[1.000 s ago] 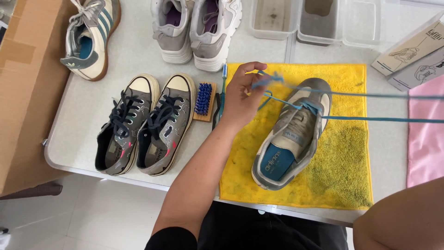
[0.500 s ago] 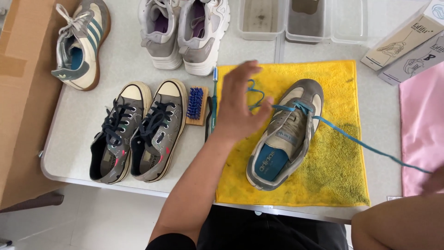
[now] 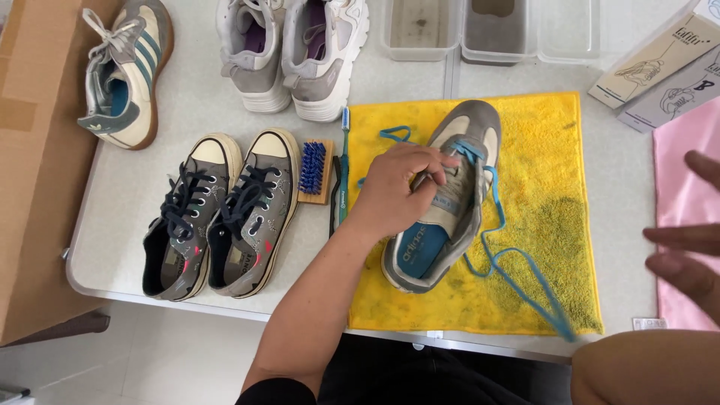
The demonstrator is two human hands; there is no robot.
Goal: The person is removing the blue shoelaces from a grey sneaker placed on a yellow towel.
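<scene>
Yellow towel (image 3: 540, 247) on bench (image 3: 127, 217) carries grey sneaker (image 3: 442, 210). Left hand (image 3: 401, 187) pinches its tongue by the blue lace (image 3: 517, 262). Right hand (image 3: 686, 240) open, empty, over pink cloth (image 3: 679, 172).

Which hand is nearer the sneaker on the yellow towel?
Left. The left hand rests on the sneaker, fingers at its laced tongue. The right hand is open, off to the sneaker's right beyond the yellow towel, over the pink cloth.

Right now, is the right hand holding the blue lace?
No, the right hand is open over the pink cloth; the blue lace lies loose.
</scene>
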